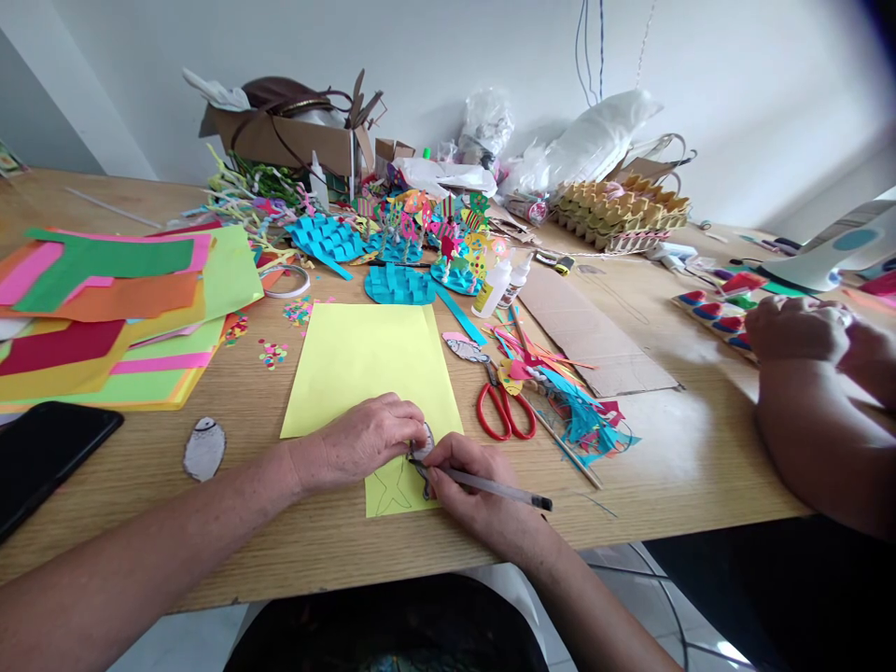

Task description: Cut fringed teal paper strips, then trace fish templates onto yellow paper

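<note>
My right hand (476, 481) is closed around a black-capped pen (494, 488), its tip down at a grey paper fish cutout (426, 439). The fingers of my left hand (371, 434) are closed and press on the left side of that cutout. It lies on a yellow sheet of paper (364, 359), partly hidden by both hands. A drawn fish-tail outline (390, 487) shows on the sheet's near end. To the left lies a second fish cutout (204, 449). Red-handled scissors (505, 409) rest right of the sheet, beside a patterned fish cutout (465, 348).
Stacked colored paper (161, 322) and a black phone (52, 457) lie left. Blue woven paper pieces (399, 284), glue bottles (493, 286), paper scraps (588, 415) and cardboard (588, 327) lie beyond. At right are another person's hands (798, 329) and egg cartons (620, 213).
</note>
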`<action>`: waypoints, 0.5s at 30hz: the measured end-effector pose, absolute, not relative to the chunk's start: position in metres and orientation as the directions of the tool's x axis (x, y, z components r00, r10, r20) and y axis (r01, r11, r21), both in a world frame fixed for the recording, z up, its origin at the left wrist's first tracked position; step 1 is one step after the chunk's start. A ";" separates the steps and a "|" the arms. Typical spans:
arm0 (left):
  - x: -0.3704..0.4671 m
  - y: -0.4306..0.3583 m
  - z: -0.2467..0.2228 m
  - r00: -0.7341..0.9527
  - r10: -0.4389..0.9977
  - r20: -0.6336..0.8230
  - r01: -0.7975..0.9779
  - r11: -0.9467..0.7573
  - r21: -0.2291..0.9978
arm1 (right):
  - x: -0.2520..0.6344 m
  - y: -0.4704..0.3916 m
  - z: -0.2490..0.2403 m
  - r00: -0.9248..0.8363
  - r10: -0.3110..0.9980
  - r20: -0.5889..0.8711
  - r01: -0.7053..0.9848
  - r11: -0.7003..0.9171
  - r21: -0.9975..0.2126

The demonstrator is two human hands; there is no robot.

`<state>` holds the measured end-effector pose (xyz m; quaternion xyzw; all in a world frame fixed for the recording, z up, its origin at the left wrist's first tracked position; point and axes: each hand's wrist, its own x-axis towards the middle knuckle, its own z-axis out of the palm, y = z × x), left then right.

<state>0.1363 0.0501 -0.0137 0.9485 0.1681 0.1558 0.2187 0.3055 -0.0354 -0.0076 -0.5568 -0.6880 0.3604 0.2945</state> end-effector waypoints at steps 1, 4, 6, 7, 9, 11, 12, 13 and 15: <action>0.136 0.050 -0.014 0.896 0.386 0.221 0.251 -0.848 0.466 | 0.305 -0.035 -0.007 -0.207 0.978 0.002 0.555 0.119 -0.823; 0.137 0.050 -0.013 0.896 0.387 0.218 0.253 -0.847 0.467 | 0.305 -0.035 -0.006 -0.208 0.978 0.005 0.551 0.121 -0.825; 0.138 0.050 -0.013 0.894 0.390 0.218 0.253 -0.844 0.473 | 0.305 -0.035 -0.006 -0.203 0.979 0.013 0.545 0.124 -0.829; 0.138 0.050 -0.013 0.894 0.391 0.217 0.253 -0.843 0.475 | 0.305 -0.035 -0.006 -0.201 0.979 0.016 0.542 0.125 -0.831; 0.138 0.050 -0.012 0.896 0.389 0.215 0.251 -0.842 0.478 | 0.305 -0.035 -0.006 -0.198 0.980 0.018 0.539 0.124 -0.833; 0.138 0.050 -0.012 0.897 0.387 0.213 0.252 -0.844 0.475 | 0.305 -0.034 -0.007 -0.190 0.982 0.015 0.542 0.118 -0.832; 0.138 0.050 -0.012 0.897 0.387 0.215 0.252 -0.845 0.472 | 0.305 -0.034 -0.008 -0.185 0.983 0.013 0.545 0.113 -0.831; 0.138 0.050 -0.012 0.896 0.387 0.216 0.252 -0.846 0.469 | 0.305 -0.034 -0.008 -0.180 0.984 0.011 0.547 0.109 -0.830; 0.137 0.050 -0.012 0.895 0.387 0.221 0.253 -0.849 0.464 | 0.305 -0.034 -0.009 -0.171 0.985 0.008 0.549 0.102 -0.829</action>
